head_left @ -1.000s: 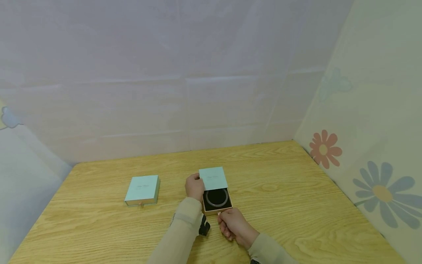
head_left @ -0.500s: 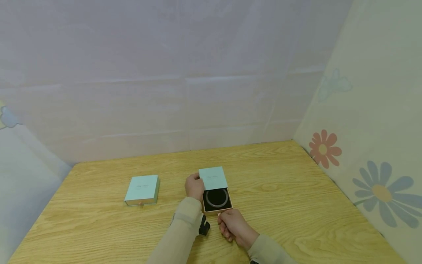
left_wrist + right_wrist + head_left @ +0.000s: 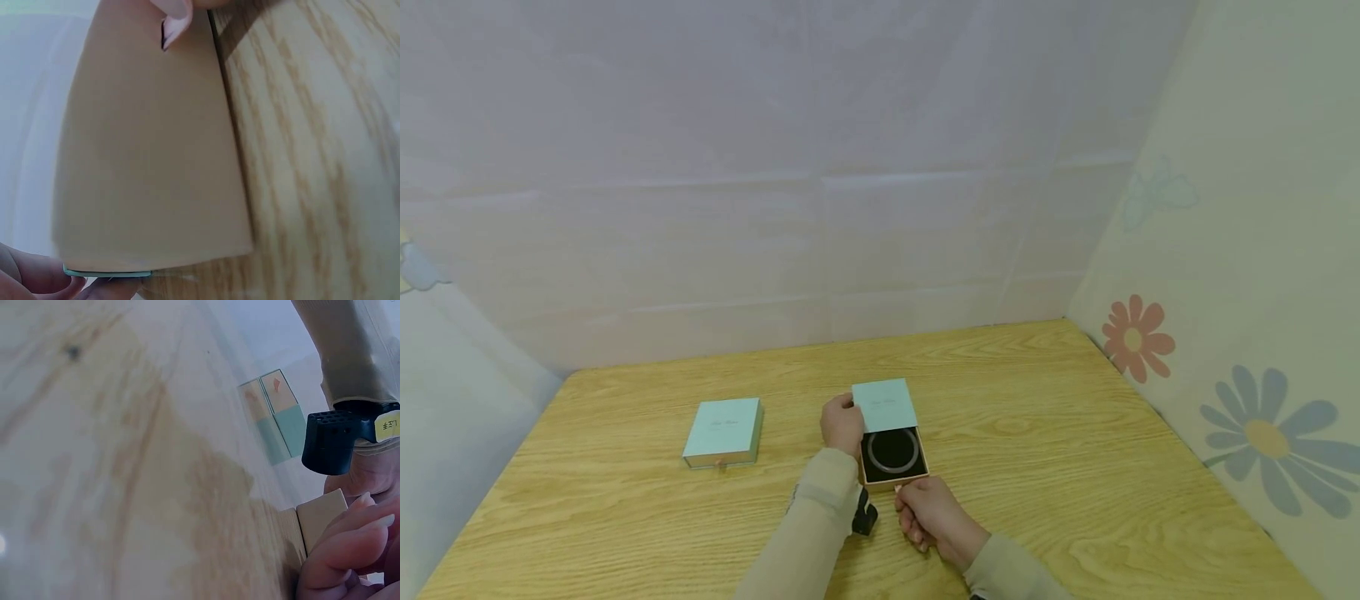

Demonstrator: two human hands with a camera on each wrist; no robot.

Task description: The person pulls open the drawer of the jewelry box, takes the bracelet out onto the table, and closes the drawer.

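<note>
A mint-green box sleeve (image 3: 884,405) lies mid-table, its drawer (image 3: 896,481) partly pulled out toward the person. Inside the drawer, a ring-shaped bangle (image 3: 892,451) rests on black lining. My left hand (image 3: 842,425) grips the sleeve's left side; in the left wrist view its fingers (image 3: 44,275) are at the sleeve's edge. At the drawer's front, my right hand (image 3: 936,517) pinches the small pink ribbon tab (image 3: 178,19), the other fingers curled. The right wrist view shows these curled fingers (image 3: 350,550) beside the drawer front (image 3: 320,515).
A second mint-green box (image 3: 724,429), closed, sits on the wooden table (image 3: 625,517) to the left. A black wrist camera (image 3: 864,513) is strapped to the left wrist. Pale cloth walls (image 3: 715,250) stand behind and at both sides, the right one with printed flowers.
The drawer's front edge and my right hand have shifted very slightly toward the person. My left hand keeps its grip on the sleeve.
</note>
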